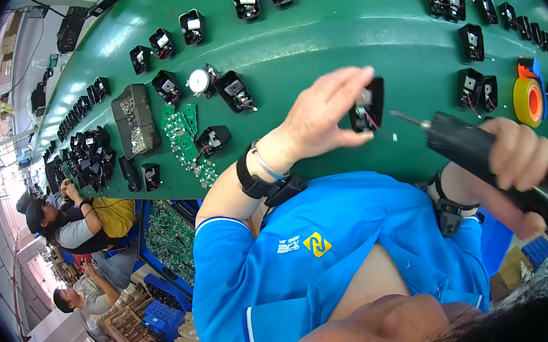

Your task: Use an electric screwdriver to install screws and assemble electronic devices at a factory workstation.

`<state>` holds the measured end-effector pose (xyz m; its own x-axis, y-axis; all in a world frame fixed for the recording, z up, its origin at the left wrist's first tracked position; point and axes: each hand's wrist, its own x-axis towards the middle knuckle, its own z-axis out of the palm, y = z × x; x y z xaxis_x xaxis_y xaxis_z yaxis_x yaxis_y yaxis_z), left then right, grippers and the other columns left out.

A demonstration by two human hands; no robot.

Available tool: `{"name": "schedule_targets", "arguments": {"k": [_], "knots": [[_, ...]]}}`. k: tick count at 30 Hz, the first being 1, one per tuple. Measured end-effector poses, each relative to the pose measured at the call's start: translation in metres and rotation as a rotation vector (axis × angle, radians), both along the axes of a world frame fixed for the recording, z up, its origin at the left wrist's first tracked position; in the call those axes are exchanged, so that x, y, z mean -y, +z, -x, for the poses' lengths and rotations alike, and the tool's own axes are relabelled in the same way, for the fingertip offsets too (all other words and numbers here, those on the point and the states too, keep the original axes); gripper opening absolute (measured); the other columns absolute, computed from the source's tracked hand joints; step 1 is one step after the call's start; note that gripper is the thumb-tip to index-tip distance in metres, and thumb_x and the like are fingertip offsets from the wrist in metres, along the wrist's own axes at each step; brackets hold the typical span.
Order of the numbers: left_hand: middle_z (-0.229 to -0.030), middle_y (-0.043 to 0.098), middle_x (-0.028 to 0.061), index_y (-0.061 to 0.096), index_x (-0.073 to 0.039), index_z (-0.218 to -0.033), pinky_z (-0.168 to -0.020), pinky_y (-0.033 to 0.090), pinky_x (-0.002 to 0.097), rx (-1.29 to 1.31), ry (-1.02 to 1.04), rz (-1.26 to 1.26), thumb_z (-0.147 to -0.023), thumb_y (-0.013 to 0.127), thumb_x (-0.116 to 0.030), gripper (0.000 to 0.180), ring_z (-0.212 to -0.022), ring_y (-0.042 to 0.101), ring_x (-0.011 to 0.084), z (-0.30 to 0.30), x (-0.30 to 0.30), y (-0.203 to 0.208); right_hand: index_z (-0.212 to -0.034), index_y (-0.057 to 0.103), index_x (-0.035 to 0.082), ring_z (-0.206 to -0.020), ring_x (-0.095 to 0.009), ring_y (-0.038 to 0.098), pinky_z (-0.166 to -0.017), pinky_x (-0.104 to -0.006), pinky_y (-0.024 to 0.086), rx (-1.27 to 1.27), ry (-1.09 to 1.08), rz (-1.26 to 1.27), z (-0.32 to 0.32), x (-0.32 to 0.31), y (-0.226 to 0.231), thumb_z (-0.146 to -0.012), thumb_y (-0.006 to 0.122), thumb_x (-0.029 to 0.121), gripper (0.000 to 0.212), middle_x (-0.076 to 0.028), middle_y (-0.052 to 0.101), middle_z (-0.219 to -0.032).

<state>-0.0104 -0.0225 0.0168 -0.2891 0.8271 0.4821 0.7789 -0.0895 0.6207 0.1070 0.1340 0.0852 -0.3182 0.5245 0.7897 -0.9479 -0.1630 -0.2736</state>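
Observation:
My left hand [321,112] grips a small black open-topped plastic housing [378,100] between thumb and fingers, above the green table. Inside the housing a pale part shows, and a thin wire with a small white connector [395,137] hangs from it. A black electric screwdriver [461,141] is in my right hand [526,154], with fingers wrapped round its body. Its thin bit [405,119] points left toward the housing, with a gap between them. Whether a screw sits on the bit is too small to tell.
Rows of similar housings [192,26] stand on the green table [340,37]. At left lie a screw tray [150,107], a round white-faced part [199,81], circuit boards [181,141] and a dark heap of housings [89,157]. Yellow tape [522,103] sits at right. Two people work beyond the left edge.

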Motion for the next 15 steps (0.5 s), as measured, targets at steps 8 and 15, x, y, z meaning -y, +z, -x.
{"name": "schedule_targets", "arguments": {"k": [8,15], "knots": [[-0.109,0.032,0.0184,0.034,0.004,-0.110,-0.080,0.038,0.0311,-0.055,0.531,0.092,-0.054,0.069,-0.023,0.071,-0.092,0.042,0.0280,0.076,-0.051,0.001,-0.095,0.044,0.004,-0.054,-0.011,0.039,-0.050,-0.0222,0.029,0.107,-0.177,0.151,-0.031,-0.031,-0.006,-0.061,0.060,0.034,0.048,-0.001,0.042,-0.064],[-0.116,0.035,0.0182,0.031,0.000,-0.114,-0.093,0.020,0.0434,-0.183,0.536,0.374,-0.056,0.067,-0.031,0.075,-0.111,0.028,0.0298,0.111,-0.096,-0.034,-0.095,0.044,0.005,-0.053,-0.011,0.037,-0.050,-0.0237,0.029,0.208,-0.233,0.177,-0.041,-0.041,-0.017,-0.064,0.056,0.035,0.045,-0.002,0.042,-0.065]]}}
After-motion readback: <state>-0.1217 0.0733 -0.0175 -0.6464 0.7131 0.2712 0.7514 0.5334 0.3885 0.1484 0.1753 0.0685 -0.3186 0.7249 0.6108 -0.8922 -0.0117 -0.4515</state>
